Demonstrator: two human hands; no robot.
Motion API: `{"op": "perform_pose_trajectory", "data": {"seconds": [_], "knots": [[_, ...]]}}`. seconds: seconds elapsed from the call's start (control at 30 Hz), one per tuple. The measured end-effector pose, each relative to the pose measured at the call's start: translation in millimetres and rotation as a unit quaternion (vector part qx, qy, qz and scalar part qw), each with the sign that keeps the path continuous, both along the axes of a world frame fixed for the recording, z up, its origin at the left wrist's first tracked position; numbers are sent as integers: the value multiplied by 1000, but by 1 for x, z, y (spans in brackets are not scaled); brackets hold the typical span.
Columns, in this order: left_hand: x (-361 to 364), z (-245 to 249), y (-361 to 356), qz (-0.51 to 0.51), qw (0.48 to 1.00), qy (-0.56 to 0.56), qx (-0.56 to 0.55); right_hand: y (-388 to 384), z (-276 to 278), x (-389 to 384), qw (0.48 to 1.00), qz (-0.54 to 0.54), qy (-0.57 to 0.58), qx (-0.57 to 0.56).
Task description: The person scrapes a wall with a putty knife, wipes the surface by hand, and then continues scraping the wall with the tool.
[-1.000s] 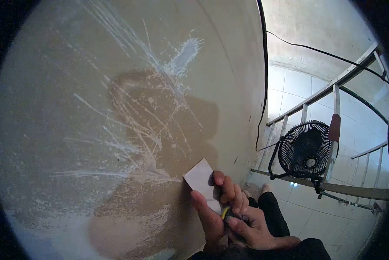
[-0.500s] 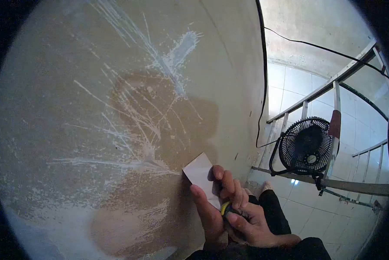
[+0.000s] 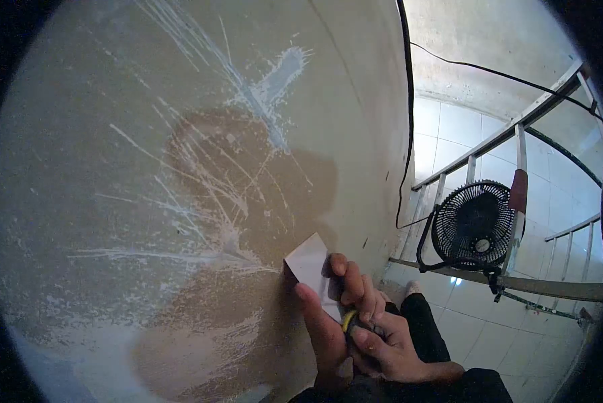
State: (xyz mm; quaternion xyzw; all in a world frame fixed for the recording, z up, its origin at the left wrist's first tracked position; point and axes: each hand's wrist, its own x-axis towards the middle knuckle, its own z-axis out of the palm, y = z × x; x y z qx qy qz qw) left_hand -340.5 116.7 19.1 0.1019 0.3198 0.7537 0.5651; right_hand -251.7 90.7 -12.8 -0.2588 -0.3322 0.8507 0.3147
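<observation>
A creased white sheet, perhaps paper or the back of sandpaper, stands close against the scratched wall. My left hand is closed round it, the thumb along its left edge and fingertips at its right side. Just below, my right hand grips a small dark object with a yellow band. Its kind cannot be made out, since fingers cover most of it. Both hands touch or nearly touch each other. Pale scratches and whitish filler-like patches mark the wall above and to the left.
On the right, a black fan hangs on a metal ladder lying across the view. A black cable runs down beside the wall edge. White floor tiles and my dark-clad leg show below.
The sheet has tilted slightly and its crease shows more plainly. Both hands keep their hold with hardly any movement; the view has shifted very little.
</observation>
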Motion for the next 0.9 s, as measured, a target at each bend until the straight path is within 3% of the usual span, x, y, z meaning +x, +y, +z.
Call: {"op": "perform_pose_trajectory", "data": {"seconds": [0.07, 0.13, 0.23, 0.37, 0.57, 0.67, 0.77, 0.9], "knots": [[0, 0, 1, 3, 1000, -8, 4, 2, 2, 0, 999, -22, 28, 24], [-3, -2, -4, -9, 1000, -8, 13, 0, 0, 4, 998, 12, -37, 50], [-1, 2, 3, -7, 1000, -18, 11, 7, 5, 7, 999, 42, -10, -19], [-4, -6, -2, -18, 999, -9, 31, 2, -1, 4, 1000, 12, -12, 21], [-4, -2, 1, -4, 1000, -18, 11, 3, 0, 4, 999, 29, -14, -4], [-6, -4, 1, -38, 999, 18, 22, 6, 4, 4, 998, 10, -41, 45], [-1, 2, 4, 21, 1000, -15, -10, 4, 0, 3, 998, 30, 15, -44], [-9, -5, -2, -30, 999, 18, 7, -1, 0, 4, 999, 8, -22, 26]]}}
